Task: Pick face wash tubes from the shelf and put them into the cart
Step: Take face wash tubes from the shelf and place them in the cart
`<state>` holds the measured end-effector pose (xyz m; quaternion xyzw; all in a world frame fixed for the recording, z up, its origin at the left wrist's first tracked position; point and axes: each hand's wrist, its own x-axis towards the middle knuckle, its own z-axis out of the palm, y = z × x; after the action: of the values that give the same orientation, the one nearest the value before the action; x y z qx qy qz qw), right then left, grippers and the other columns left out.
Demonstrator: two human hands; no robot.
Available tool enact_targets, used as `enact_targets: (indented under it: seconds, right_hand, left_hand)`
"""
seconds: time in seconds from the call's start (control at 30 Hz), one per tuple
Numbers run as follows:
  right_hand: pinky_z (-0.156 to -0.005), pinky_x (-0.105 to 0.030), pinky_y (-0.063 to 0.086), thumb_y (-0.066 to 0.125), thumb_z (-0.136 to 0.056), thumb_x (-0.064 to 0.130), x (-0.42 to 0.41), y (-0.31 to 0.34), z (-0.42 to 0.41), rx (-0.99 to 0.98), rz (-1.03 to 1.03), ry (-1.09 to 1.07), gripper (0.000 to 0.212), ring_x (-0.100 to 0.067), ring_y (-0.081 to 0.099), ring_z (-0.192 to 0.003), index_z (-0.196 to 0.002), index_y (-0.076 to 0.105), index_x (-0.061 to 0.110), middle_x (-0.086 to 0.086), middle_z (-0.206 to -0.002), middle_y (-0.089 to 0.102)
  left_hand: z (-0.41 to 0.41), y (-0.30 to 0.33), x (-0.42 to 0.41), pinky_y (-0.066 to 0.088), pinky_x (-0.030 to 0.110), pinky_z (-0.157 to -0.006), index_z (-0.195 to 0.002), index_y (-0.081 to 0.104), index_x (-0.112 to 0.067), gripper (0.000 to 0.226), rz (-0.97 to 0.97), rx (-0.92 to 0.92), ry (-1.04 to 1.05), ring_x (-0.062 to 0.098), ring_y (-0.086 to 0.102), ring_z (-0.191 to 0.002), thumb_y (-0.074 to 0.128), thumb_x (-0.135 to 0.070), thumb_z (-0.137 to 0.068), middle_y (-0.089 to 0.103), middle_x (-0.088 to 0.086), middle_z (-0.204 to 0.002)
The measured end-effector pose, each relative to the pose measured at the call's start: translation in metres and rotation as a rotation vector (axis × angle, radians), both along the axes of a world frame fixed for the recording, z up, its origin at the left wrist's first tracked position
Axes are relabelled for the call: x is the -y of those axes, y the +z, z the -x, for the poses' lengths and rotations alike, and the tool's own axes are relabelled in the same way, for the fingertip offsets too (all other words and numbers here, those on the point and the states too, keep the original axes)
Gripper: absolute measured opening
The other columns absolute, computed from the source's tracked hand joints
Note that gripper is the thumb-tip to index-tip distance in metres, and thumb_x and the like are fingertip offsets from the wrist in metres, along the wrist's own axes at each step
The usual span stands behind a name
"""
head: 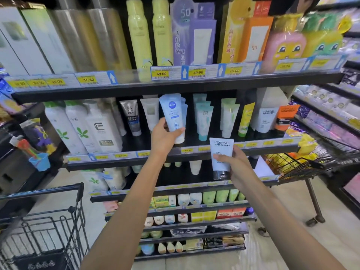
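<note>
My left hand [164, 137] grips the lower end of a light blue Nivea tube [172, 114] at the second shelf [263, 150], where more blue tubes stand behind it. My right hand [236, 166] holds a white L'Oreal Men Expert tube [221, 154] with a dark cap, out in front of that shelf's edge. Other face wash tubes stand on the shelf: a grey men's tube [132, 117], a white tube [151, 114], teal-capped tubes [203, 119] and a yellow-green tube [245, 119]. The black wire cart [48, 227] is at the lower left.
White bottles with green leaf prints [66, 125] stand to the left on the same shelf. Above are yellow spray cans [140, 36] and boxed sunscreens. A black wire basket stand [303, 166] with yellow goods juts in at the right. Lower shelves hold small bottles.
</note>
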<state>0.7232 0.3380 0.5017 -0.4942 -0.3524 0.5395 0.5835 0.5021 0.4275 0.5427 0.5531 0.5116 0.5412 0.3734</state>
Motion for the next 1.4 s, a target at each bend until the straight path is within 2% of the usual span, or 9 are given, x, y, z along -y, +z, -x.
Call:
enact_targets:
  seconds: [0.17, 0.37, 0.67, 0.83, 0.97, 1.1, 1.2, 1.33, 1.4]
  right_hand:
    - [-0.066, -0.025, 0.059, 0.079, -0.084, -0.001, -0.008, 0.001, -0.008, -0.005, -0.01, -0.003, 0.046, -0.014, 0.074, -0.093, -0.122, 0.061, 0.016, -0.003, -0.115, 0.075]
    - [-0.075, -0.03, 0.057, 0.081, -0.083, 0.0, -0.013, -0.003, -0.019, -0.008, -0.016, -0.03, 0.049, -0.022, 0.071, -0.104, -0.125, 0.06, 0.016, -0.005, -0.118, 0.074]
    - [-0.08, -0.038, 0.059, 0.081, -0.083, 0.001, -0.011, -0.014, -0.021, -0.015, -0.026, -0.044, 0.049, -0.024, 0.072, -0.105, -0.124, 0.063, 0.02, -0.002, -0.115, 0.077]
    - [-0.073, -0.03, 0.059, 0.08, -0.084, 0.001, -0.008, -0.017, -0.02, -0.032, -0.021, -0.032, 0.048, -0.018, 0.074, -0.098, -0.125, 0.063, 0.021, 0.0, -0.114, 0.077]
    - [-0.083, -0.038, 0.058, 0.08, -0.084, 0.001, -0.005, -0.025, -0.021, -0.043, -0.021, -0.039, 0.047, -0.023, 0.072, -0.105, -0.125, 0.064, 0.019, -0.001, -0.114, 0.077]
    - [-0.077, -0.039, 0.06, 0.073, -0.09, 0.003, -0.002, -0.028, -0.027, -0.125, 0.006, -0.057, 0.038, -0.028, 0.072, -0.103, -0.126, 0.065, 0.012, -0.01, -0.12, 0.075]
    - [-0.074, -0.039, 0.061, 0.066, -0.095, 0.004, -0.003, -0.027, -0.04, -0.18, 0.019, -0.072, 0.033, -0.026, 0.072, -0.097, -0.128, 0.065, 0.009, -0.014, -0.123, 0.073]
    - [-0.089, -0.054, 0.059, 0.067, -0.095, 0.005, -0.007, -0.015, -0.067, -0.115, -0.041, -0.099, 0.033, -0.039, 0.067, -0.116, -0.128, 0.066, 0.011, -0.015, -0.126, 0.072]
    - [-0.076, -0.045, 0.063, 0.067, -0.095, 0.003, -0.007, -0.002, -0.081, -0.089, -0.085, -0.112, 0.034, -0.041, 0.067, -0.113, -0.129, 0.065, 0.009, -0.016, -0.126, 0.071]
  left_hand:
    - [-0.009, -0.004, -0.02, 0.055, 0.024, -0.077, -0.121, 0.061, -0.014, 0.044, -0.007, -0.149, 0.054, 0.015, 0.068, -0.103, 0.084, -0.016, -0.083, 0.07, 0.002, -0.116]
    - [-0.013, -0.031, -0.035, 0.061, 0.046, -0.088, -0.115, 0.062, -0.013, 0.049, 0.069, -0.323, 0.095, 0.021, 0.07, -0.105, 0.09, -0.02, -0.076, 0.072, 0.005, -0.115]
    - [-0.015, -0.036, -0.029, 0.06, 0.046, -0.091, -0.118, 0.058, -0.013, 0.056, 0.103, -0.467, 0.11, 0.023, 0.066, -0.114, 0.091, -0.024, -0.075, 0.069, 0.007, -0.123]
    - [-0.015, -0.033, -0.025, 0.059, 0.048, -0.091, -0.119, 0.054, -0.013, 0.057, 0.114, -0.548, 0.104, 0.026, 0.066, -0.114, 0.09, -0.026, -0.077, 0.067, 0.008, -0.124]
    - [-0.013, -0.033, -0.022, 0.058, 0.05, -0.089, -0.116, 0.052, -0.012, 0.055, 0.129, -0.631, 0.106, 0.029, 0.067, -0.11, 0.088, -0.031, -0.078, 0.067, 0.009, -0.121]
    - [-0.009, -0.032, -0.012, 0.059, 0.048, -0.084, -0.114, 0.052, -0.014, 0.055, 0.127, -0.665, 0.116, 0.028, 0.068, -0.107, 0.086, -0.041, -0.08, 0.068, 0.008, -0.119]
    - [-0.007, -0.032, 0.004, 0.058, 0.047, -0.081, -0.114, 0.053, -0.014, 0.052, 0.054, -0.744, 0.173, 0.029, 0.066, -0.105, 0.08, -0.045, -0.084, 0.068, 0.008, -0.116]
    - [-0.018, -0.034, 0.034, 0.054, 0.045, -0.078, -0.117, 0.057, -0.009, 0.041, -0.197, -0.837, 0.254, 0.03, 0.064, -0.098, 0.072, -0.04, -0.093, 0.064, 0.01, -0.109]
    - [-0.038, -0.034, 0.042, 0.052, 0.044, -0.083, -0.124, 0.059, -0.008, 0.04, -0.307, -0.859, 0.142, 0.029, 0.062, -0.102, 0.069, -0.036, -0.097, 0.064, 0.01, -0.114]
